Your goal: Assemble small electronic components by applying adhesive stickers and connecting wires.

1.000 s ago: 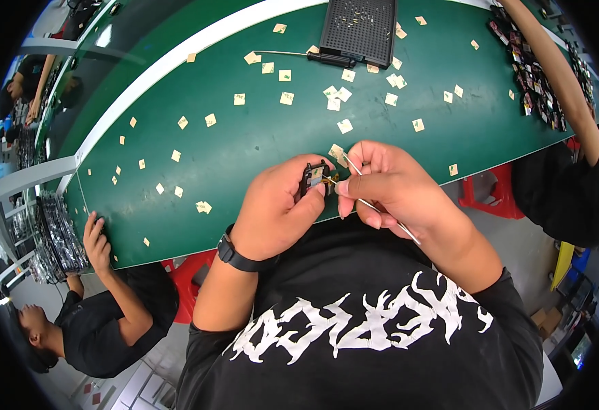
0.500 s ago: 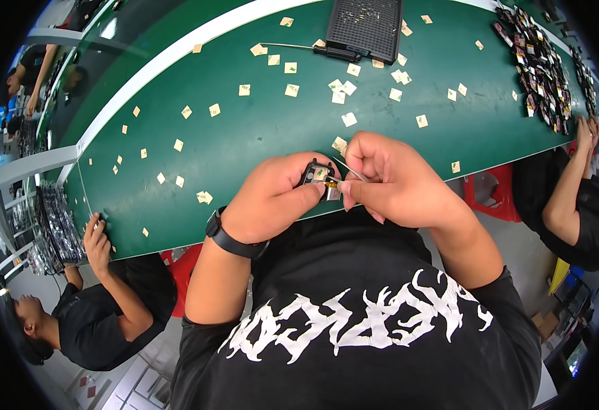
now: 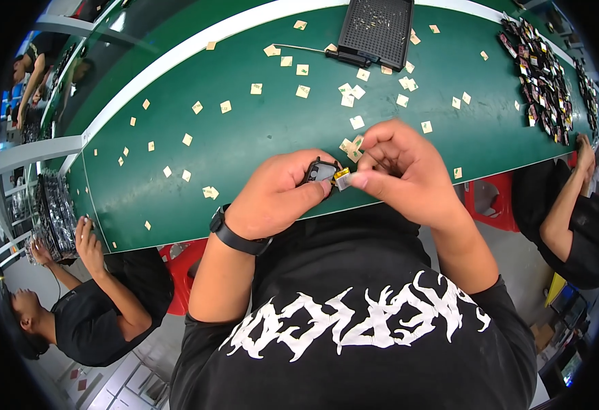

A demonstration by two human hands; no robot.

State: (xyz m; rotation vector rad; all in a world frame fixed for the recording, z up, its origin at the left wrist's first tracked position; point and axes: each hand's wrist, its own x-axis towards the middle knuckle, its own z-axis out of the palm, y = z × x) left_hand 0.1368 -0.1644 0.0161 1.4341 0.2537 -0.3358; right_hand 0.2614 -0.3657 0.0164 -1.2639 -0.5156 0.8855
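Observation:
My left hand [image 3: 272,195] is closed around a small black device casing [image 3: 322,171], its thumb pressed on the near edge. The casing's inside shows a smooth grey face. Beside it, at the casing's right edge, sits a small silver battery with yellow tape [image 3: 342,178]. My right hand [image 3: 405,174] is just right of it, fingers curled, thumb tip close to the battery. A few cream paper squares [image 3: 349,147] lie by its index fingertip. Whether a paper or tool is pinched there is hidden; no tweezers show.
Cream paper squares are scattered over the green table [image 3: 245,147]. A black perforated tray [image 3: 374,34] and a screwdriver [image 3: 340,56] lie at the far side. Dark packaged parts [image 3: 538,82] are heaped far right. Co-workers sit left [image 3: 108,301] and right [image 3: 566,219].
The cream square on the casing is gone, and the casing's grey face shows. More cream paper is now by my right fingertips. The tweezers in my right hand no longer show.

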